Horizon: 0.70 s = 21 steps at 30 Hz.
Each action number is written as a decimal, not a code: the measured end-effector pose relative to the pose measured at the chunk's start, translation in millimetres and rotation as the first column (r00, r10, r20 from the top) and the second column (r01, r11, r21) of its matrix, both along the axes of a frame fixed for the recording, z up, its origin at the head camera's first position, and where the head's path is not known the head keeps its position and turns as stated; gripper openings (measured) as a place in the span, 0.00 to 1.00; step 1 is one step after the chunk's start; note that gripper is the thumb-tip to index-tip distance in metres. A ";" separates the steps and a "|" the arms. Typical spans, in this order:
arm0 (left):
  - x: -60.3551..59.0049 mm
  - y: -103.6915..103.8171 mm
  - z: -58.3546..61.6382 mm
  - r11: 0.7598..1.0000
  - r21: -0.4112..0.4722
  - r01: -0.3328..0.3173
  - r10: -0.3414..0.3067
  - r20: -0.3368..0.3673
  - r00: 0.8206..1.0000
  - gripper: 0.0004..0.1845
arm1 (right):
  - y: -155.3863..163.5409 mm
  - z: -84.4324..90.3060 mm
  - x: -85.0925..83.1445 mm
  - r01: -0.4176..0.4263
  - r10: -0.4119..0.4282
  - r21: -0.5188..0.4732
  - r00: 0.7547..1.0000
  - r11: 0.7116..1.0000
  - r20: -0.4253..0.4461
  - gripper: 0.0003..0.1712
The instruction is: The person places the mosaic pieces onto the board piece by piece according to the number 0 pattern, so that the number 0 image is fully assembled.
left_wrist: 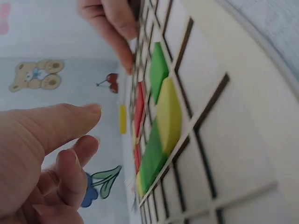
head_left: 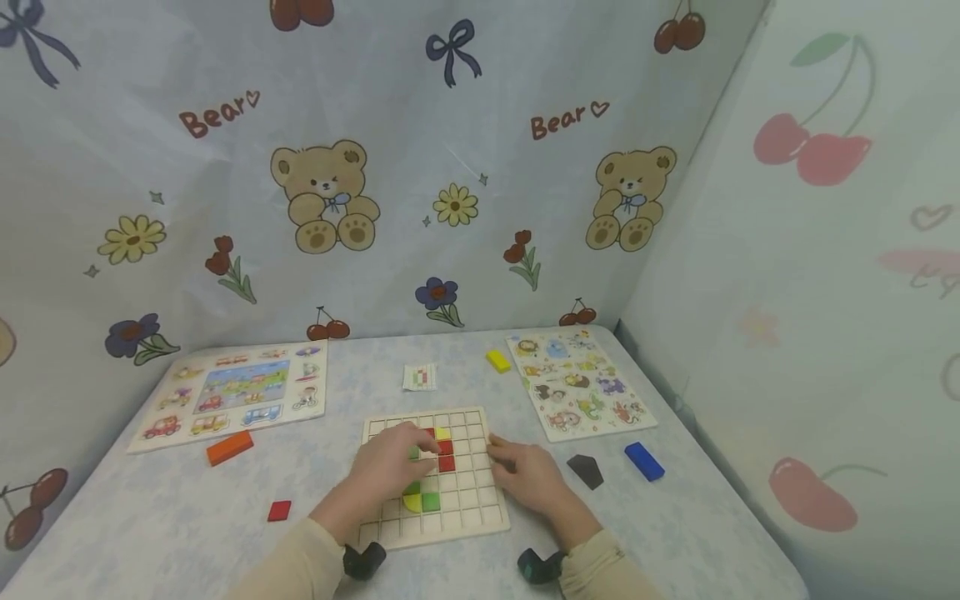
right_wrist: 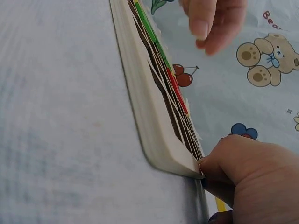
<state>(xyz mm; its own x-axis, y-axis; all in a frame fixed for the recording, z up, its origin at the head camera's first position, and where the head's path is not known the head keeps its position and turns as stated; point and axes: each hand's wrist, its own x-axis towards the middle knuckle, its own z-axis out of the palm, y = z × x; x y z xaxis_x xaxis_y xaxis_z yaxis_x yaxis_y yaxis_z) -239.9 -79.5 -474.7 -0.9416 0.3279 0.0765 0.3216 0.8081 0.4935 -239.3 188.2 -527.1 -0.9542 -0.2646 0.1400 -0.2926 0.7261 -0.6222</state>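
A wooden grid board (head_left: 468,521) lies flat on the table in the head view. Red squares (head_left: 447,463), green squares (head_left: 431,502) and yellow pieces (head_left: 412,503) sit in its cells. Over the left part of the board hovers my left hand (head_left: 390,462), covering some cells. The left wrist view shows its thumb and loosely bent fingers apart, with nothing between them, beside a yellow rounded piece (left_wrist: 168,116). At the board's right edge, my right hand (head_left: 528,475) holds the rim between thumb and fingers; the fingers are partly hidden in the right wrist view.
A small pattern card (head_left: 419,377) lies behind the board. Picture puzzles stand back left (head_left: 251,387) and back right (head_left: 577,383). Around are an orange block (head_left: 229,448), a red diamond (head_left: 279,511), a yellow block (head_left: 498,361), a dark pentagon (head_left: 586,471) and a blue block (head_left: 644,461).
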 end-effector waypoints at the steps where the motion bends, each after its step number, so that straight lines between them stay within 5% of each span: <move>1: 4.4 -9.1 3.9 0.999 0.007 -0.035 0.035 0.004 0.999 0.08 | -0.5 -1.1 -0.3 -0.002 0.002 0.006 1.000 1.000 -0.003 0.22; 7: 31.3 -82.2 34.2 0.968 0.001 -0.251 0.251 0.006 0.968 0.15 | 0.3 -1.9 -1.1 0.004 -0.004 0.036 1.000 0.999 -0.014 0.23; 10: 40.4 -119.9 39.0 0.940 0.001 -0.341 0.341 0.005 0.940 0.18 | 2.2 -1.6 -1.1 0.013 -0.012 0.046 1.000 0.999 -0.025 0.23; 16: 50.0 -172.9 17.0 0.895 -0.063 -0.441 0.445 0.175 0.878 0.28 | 1.1 -2.6 -1.7 0.008 -0.007 0.036 1.000 0.999 -0.030 0.23; 21: 56.2 -182.7 -8.1 0.878 -0.126 -0.463 0.479 0.270 0.835 0.37 | -1.6 -1.6 -2.2 0.007 -0.007 0.029 1.000 1.000 -0.014 0.23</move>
<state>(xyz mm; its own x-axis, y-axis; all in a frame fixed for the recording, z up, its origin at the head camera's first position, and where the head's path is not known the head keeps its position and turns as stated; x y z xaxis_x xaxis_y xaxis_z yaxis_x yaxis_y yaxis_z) -183.7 -262.2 -482.9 -0.9609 -0.1647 -0.2227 -0.2520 0.8535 0.4561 -241.4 186.6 -528.7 -0.9540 -0.2618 0.1460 -0.2960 0.7460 -0.5965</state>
